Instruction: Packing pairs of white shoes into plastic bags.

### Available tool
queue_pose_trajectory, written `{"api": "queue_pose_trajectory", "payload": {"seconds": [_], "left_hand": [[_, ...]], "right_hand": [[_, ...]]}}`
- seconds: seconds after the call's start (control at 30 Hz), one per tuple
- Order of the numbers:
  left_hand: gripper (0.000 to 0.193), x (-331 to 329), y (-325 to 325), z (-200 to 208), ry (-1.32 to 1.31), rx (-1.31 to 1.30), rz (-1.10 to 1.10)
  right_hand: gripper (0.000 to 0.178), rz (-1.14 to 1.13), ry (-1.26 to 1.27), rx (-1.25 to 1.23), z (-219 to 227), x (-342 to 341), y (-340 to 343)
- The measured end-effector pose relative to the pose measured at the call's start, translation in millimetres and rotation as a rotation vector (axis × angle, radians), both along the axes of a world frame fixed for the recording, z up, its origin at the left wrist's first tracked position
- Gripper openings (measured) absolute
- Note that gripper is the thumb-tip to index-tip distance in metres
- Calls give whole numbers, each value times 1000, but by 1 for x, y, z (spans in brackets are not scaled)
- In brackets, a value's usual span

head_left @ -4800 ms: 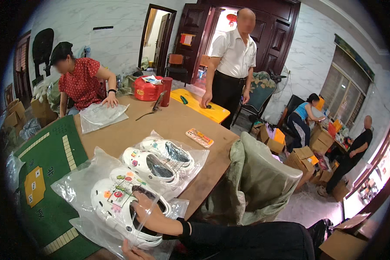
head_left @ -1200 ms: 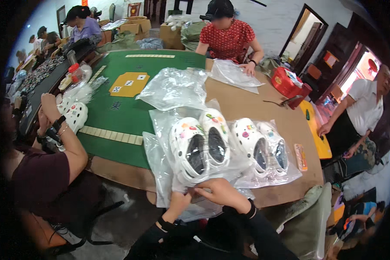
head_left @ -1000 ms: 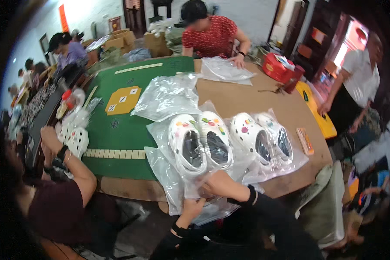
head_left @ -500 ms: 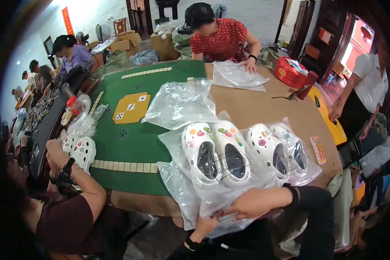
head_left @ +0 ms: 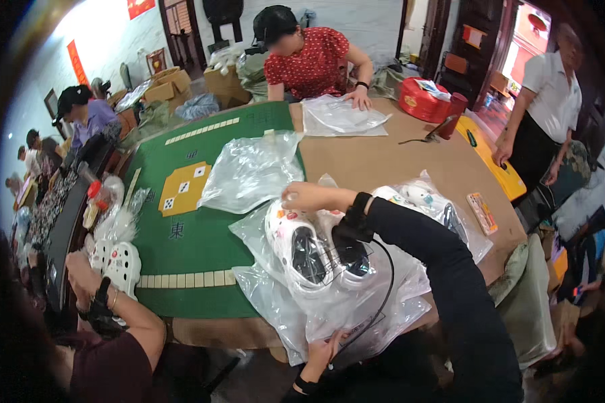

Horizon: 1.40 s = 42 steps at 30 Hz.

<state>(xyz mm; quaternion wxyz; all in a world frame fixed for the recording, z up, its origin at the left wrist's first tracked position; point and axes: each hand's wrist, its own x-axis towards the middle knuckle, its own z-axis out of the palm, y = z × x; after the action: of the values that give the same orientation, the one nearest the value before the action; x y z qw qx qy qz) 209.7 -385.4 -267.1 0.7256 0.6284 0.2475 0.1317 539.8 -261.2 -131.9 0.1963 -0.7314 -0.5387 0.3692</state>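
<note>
A pair of white clogs [head_left: 296,250] with colourful charms lies in a clear plastic bag [head_left: 336,312] at the table's near edge. My left hand [head_left: 324,352] pinches the bag's near edge. Stretched across the clogs, my right hand [head_left: 309,196] is at their toe end, its fingers bent down; what they grip, if anything, is unclear. My right forearm partly hides a second bagged pair of white clogs [head_left: 425,196] to the right. Beyond the first pair, a loose clear bag [head_left: 252,173] lies on the green mat [head_left: 202,303].
White tiles [head_left: 185,280] line the mat. At left, a co-worker's arm [head_left: 131,312] is beside white clogs [head_left: 122,265]. Across the table, a person's hand [head_left: 358,99] rests on a plastic bag [head_left: 339,115]. A red container [head_left: 423,99] and a yellow board [head_left: 494,158] are at far right.
My right hand has moved from the bag's near edge forward and left to the clogs' toe end. My left hand stays at the near edge. The view has shifted slightly.
</note>
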Motion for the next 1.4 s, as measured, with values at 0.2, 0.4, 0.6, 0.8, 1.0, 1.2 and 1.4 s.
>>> {"api": "queue_pose_trajectory", "payload": {"seconds": [0.2, 0.4, 0.6, 0.8, 1.0, 1.2, 1.4], "left_hand": [[19, 0, 1, 14, -50, 120, 54], [21, 1, 2, 18, -42, 199, 53], [22, 1, 6, 45, 17, 414, 41], [28, -5, 3, 18, 21, 197, 24], [14, -6, 2, 10, -74, -47, 111], [10, 1, 1, 20, -121, 140, 12], [16, 3, -6, -29, -13, -231, 80]], "right_hand": [[50, -40, -446, -16, 2, -13, 11], [43, -186, -490, 249, 26, 26, 28], [37, -548, -574, 761, 99, 67, 21], [40, -826, -661, 1162, 140, 98, -7], [59, -987, -821, 1042, 101, 118, -25], [61, -914, -785, 522, 21, 145, -48], [36, -418, -756, 109, 9, 187, -72]]}}
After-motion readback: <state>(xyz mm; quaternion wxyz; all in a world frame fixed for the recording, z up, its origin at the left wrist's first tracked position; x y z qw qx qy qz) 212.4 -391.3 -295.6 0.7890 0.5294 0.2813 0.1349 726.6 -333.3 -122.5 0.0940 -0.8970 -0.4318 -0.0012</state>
